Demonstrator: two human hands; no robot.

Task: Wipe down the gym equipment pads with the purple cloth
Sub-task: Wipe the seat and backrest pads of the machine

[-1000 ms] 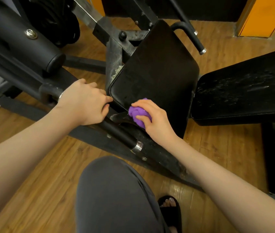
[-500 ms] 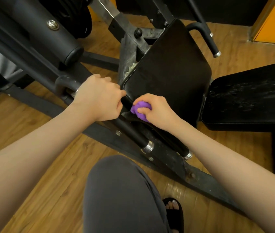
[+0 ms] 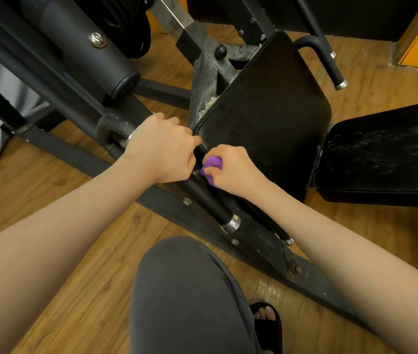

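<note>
Head view looks straight down on a person crouched at a gym machine, one grey-trousered knee point(image 3: 187, 297) filling the bottom centre and a sandalled foot point(image 3: 266, 320) just to its right on the wood floor point(image 3: 70, 290).

The right hand point(image 3: 231, 169) sits at the middle of the frame, fingers curled tight round a bunched purple cloth point(image 3: 211, 166). Only a small wad of cloth shows, poking out toward the left of the fist, so it has no clear long axis. It is pressed against the lower left corner of the pad point(image 3: 266, 118), where the pad's edge meets the frame beneath.

The pad is black and roughly rectangular with rounded corners. Its long axis runs diagonally, from that lower left corner near the hands up toward the upper right of the frame. Crumbly pale grit lies along its upper left edge on the metal bracket point(image 3: 202, 93).

The left hand point(image 3: 162, 146) is just left of the right one, nearly touching it. It grips a black bar point(image 3: 208, 200), fingers wrapped over it, and the bar runs on down to the right and ends in a chrome collar.

A second black pad point(image 3: 386, 154), streaked with whitish marks, lies at the right edge. A thick padded roller point(image 3: 93, 52) slants across the upper left. A curved handle point(image 3: 328, 62) stands at upper right, beyond the pad.
</note>
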